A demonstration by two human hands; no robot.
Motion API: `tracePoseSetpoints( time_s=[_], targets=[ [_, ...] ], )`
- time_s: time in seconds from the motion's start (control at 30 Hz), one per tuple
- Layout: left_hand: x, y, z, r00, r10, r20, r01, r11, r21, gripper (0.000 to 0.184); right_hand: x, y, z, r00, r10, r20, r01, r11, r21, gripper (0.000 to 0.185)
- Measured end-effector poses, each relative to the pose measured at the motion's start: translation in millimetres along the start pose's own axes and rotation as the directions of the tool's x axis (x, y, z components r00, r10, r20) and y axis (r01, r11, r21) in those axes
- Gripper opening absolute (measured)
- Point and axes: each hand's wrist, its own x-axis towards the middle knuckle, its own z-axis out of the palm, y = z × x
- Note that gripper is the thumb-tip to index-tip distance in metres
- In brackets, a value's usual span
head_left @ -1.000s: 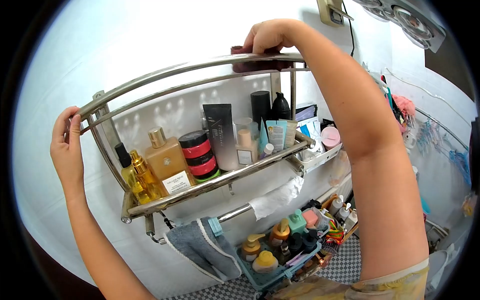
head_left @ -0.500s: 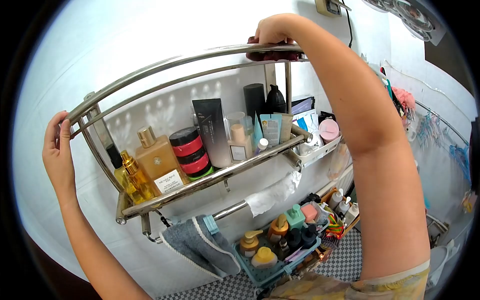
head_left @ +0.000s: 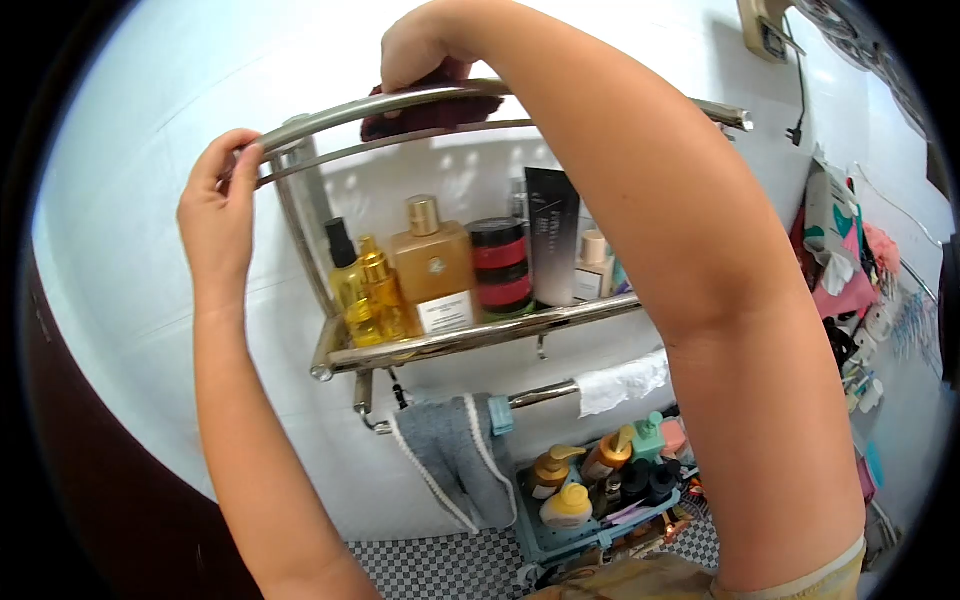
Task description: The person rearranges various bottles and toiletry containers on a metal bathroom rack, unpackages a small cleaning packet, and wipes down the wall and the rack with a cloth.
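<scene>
My left hand is closed round the left end of the metal rack's top rail. At the top rail's middle, my right hand presses a dark red cloth, which hangs over and behind the rail. Below, the shelf holds a yellow bottle with a black cap, a gold-capped amber bottle, a red and black jar stack and a dark tube. My right forearm hides the shelf's right part.
A grey-blue towel and a white cloth hang on the lower bar. Beneath is a blue basket of pump bottles. Hangers and a tissue pack are at the right.
The view has swung, so the rack's left end appears further right. My right hand and the dark red cloth have moved left along the top rail. My left hand still holds the left end.
</scene>
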Motion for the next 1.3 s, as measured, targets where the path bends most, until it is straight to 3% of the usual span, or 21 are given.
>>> tracePoseSetpoints(
  time_s=[0.07,0.2,0.27,0.33,0.4,0.47,0.53,0.6,0.73,0.8,0.83,0.93,0.97,1.0,1.07,1.13,1.2,1.23,1.3],
  targets=[
    [4.0,-12.6,3.3,0.998,0.066,-0.012,-0.067,0.984,-0.163,0.011,-0.7,-20.4,3.9,0.998,-0.054,-0.011,0.055,0.98,0.189,0.02],
    [3.1,-7.2,2.1,0.998,0.055,-0.019,-0.057,0.988,-0.14,0.012,20.7,-56.0,19.3,0.963,-0.261,-0.074,0.269,0.953,0.141,0.018],
    [2.9,-5.6,1.7,1.0,0.016,-0.006,-0.016,0.985,-0.17,0.013,24.5,-59.2,20.1,0.977,-0.208,-0.056,0.215,0.961,0.174,0.018],
    [4.3,-6.7,-0.2,1.0,0.013,0.011,-0.012,0.989,-0.147,0.013,9.1,-50.6,19.9,0.978,-0.202,-0.054,0.203,0.979,0.017,0.02],
    [4.4,-8.0,-1.3,0.999,0.008,0.033,-0.004,0.993,-0.122,0.013,22.6,-29.8,11.8,0.975,-0.218,-0.037,0.221,0.971,0.088,0.031],
    [4.2,-9.0,-0.8,0.999,0.02,0.034,-0.015,0.989,-0.148,0.013,17.0,-14.3,2.0,0.996,-0.082,-0.019,0.084,0.984,0.157,0.038],
    [3.6,-5.1,-2.3,0.999,0.005,0.045,0.001,0.991,-0.132,0.012,-6.6,8.2,-25.7,0.901,-0.235,0.364,0.205,0.972,0.119,0.045],
    [2.5,-3.6,-2.0,0.999,-0.01,0.048,0.016,0.992,-0.124,0.012,-26.9,39.1,-25.3,0.957,-0.176,0.23,0.165,0.984,0.067,0.048],
    [1.9,-6.3,0.3,1.0,0.025,0.004,-0.024,0.989,-0.148,0.011,-53.5,118.4,-47.3,0.968,-0.019,0.251,-0.012,0.993,0.12,0.053],
    [4.8,-13.9,-0.5,0.999,0.025,0.021,-0.022,0.989,-0.145,0.011,-74.7,154.9,-55.8,0.977,0.019,0.214,-0.051,0.988,0.144,0.039],
    [4.4,-13.2,-0.7,0.999,0.034,0.025,-0.03,0.99,-0.136,0.012,-96.8,153.0,-48.2,0.989,0.147,0.004,-0.147,0.985,0.096,0.043],
    [5.2,-13.9,-3.5,0.997,0.014,0.079,-0.004,0.991,-0.131,0.019,-114.8,176.1,-58.7,0.945,0.326,0.012,-0.326,0.942,0.075,0.044],
    [4.2,-11.8,-2.2,0.997,0.016,0.072,-0.005,0.989,-0.145,0.019,-118.6,181.5,-59.0,0.914,0.402,-0.052,-0.397,0.913,0.091,0.045],
    [3.7,-9.6,-2.2,0.998,0.013,0.054,-0.006,0.992,-0.127,0.016,-123.7,172.9,-55.1,0.877,0.452,-0.165,-0.468,0.88,-0.076,0.045],
    [3.8,-7.6,-2.4,1.0,0.011,0.025,-0.008,0.993,-0.117,0.013,-119.7,179.0,-61.9,0.883,0.459,-0.097,-0.469,0.866,-0.174,0.045],
    [4.4,-9.3,-2.2,1.0,0.006,0.031,-0.003,0.995,-0.096,0.014,-117.3,168.5,-58.6,0.878,0.46,-0.132,-0.477,0.82,-0.317,0.045],
    [4.4,-9.4,-1.5,1.0,0.004,0.029,-0.001,0.994,-0.105,0.013,-115.4,181.5,-53.3,0.855,0.421,-0.304,-0.479,0.866,-0.147,0.043],
    [4.3,-9.4,-1.8,0.999,-0.001,0.032,0.004,0.994,-0.107,0.013,-117.6,192.6,-49.7,0.838,0.323,-0.44,-0.377,0.925,-0.04,0.039],
    [4.2,-10.0,-2.9,0.999,-0.008,0.036,0.011,0.995,-0.095,0.014,-123.4,204.4,-40.2,0.715,0.279,-0.641,-0.126,0.953,0.275,0.034]
  ],
)
